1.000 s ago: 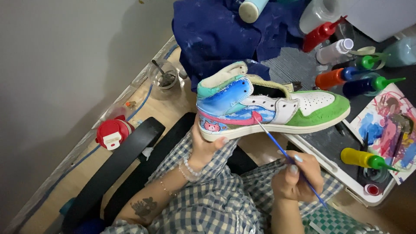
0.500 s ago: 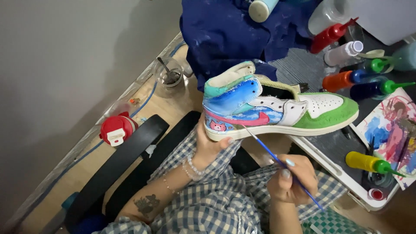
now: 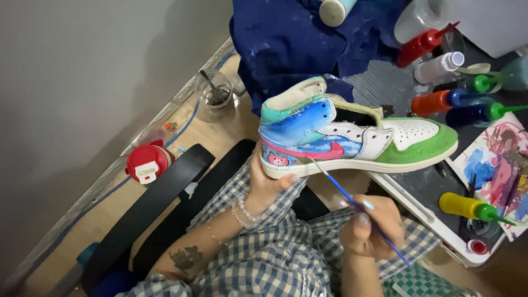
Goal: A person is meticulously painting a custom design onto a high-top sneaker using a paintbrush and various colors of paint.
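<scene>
My left hand [image 3: 265,186] grips the heel of a high-top sneaker [image 3: 352,135] from below and holds it sideways above my lap. The shoe is painted blue with clouds, has a pink swoosh, a green toe and a small pink cat at the heel. My right hand [image 3: 371,223] holds a thin blue paintbrush [image 3: 352,201]. Its tip touches the shoe's side near the sole, below the pink stripe.
Several paint squeeze bottles [image 3: 440,102] lie on a dark tray [image 3: 418,190] at the right, beside a paint-smeared paper palette [image 3: 495,165]. A yellow bottle [image 3: 467,208] lies nearer. Dark blue cloth [image 3: 308,38] is behind. A glass cup [image 3: 214,93] and a red-lidded container [image 3: 147,162] stand on the floor by a black chair arm [image 3: 148,209].
The shoe has shifted a little to the right and tilted. The brush tip moved left along the side, from the swoosh toward the heel.
</scene>
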